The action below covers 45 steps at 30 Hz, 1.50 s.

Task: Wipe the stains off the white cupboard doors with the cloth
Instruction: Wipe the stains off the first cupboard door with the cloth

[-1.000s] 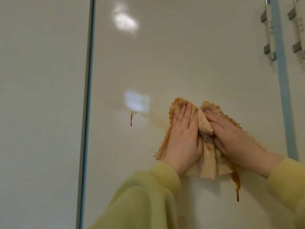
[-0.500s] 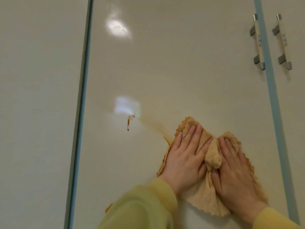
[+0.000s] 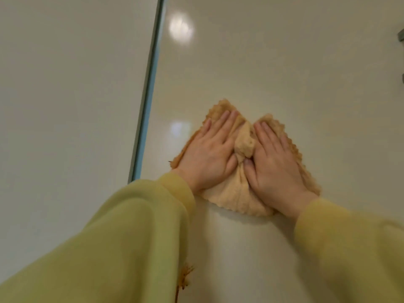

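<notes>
So this is right in the middle of the wiping step: both hands are flat on the tan cloth (image 3: 238, 200), which is pressed against the right-hand white cupboard door (image 3: 284, 62), not far from the blue-grey strip (image 3: 146, 95) that separates it from the left-hand door (image 3: 65, 84). The left hand (image 3: 207, 156) and right hand (image 3: 277, 165) sit side by side with fingers straight and lying close together, palms pushing down. Neither one is curled round the fabric or pinching it, and the cloth is bunched up into a little ridge between them. I can't see any stain around the cloth itself, so whatever's there is either under it or gone. There's an orange-brown splat with a drip (image 3: 184, 278) lower down on the same door, right beside the left sleeve (image 3: 131, 237), and I'd guess that's next: slide the cloth down with both palms keeping pressure on, and maybe refold it so a clean face meets the mess instead of smearing it. As for brands or writing, nothing readable anywhere, just glossy panels, light glare (image 3: 181, 31) and a sliver of metal handle (image 3: 401, 37) at the right edge.
</notes>
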### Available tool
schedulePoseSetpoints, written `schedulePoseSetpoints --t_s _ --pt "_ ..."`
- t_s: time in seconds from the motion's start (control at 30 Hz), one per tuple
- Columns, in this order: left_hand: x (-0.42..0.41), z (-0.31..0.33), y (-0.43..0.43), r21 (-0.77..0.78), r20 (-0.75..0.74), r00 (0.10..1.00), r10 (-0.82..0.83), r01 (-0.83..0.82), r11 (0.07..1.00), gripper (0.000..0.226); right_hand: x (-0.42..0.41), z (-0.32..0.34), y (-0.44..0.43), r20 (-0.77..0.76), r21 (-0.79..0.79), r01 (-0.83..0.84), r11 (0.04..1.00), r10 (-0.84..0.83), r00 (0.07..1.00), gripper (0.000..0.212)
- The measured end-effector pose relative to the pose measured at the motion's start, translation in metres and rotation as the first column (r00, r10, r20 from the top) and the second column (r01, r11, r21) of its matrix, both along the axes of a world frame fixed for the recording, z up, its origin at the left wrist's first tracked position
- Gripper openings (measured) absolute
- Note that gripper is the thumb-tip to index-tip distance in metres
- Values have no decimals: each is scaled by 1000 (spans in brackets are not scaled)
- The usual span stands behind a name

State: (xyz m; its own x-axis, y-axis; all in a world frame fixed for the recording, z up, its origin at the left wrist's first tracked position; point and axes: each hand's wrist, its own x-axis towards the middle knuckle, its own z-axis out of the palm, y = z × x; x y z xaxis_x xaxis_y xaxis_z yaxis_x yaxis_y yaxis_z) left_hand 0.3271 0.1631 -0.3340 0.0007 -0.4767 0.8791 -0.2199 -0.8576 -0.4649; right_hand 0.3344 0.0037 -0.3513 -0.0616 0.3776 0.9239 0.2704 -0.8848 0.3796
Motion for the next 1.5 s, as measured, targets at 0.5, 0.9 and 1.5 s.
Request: schedulePoseSetpoints --t_s 0.5,0.9,1.5 --pt "0 -61 33 -638 -83 991 -103 27 769 73 -5 6 58 -62 -339 -129 932 115 991 50" --pt "-6 -191 -52 -457 -178 981 -82 -8 890 66 -9 -130 -42 -133 -414 -136 900 88 987 44" --pt "0 -98 -181 -266 -67 990 -126 104 958 57 -6 -94 -169 -30 104 -26 994 29 999 54"
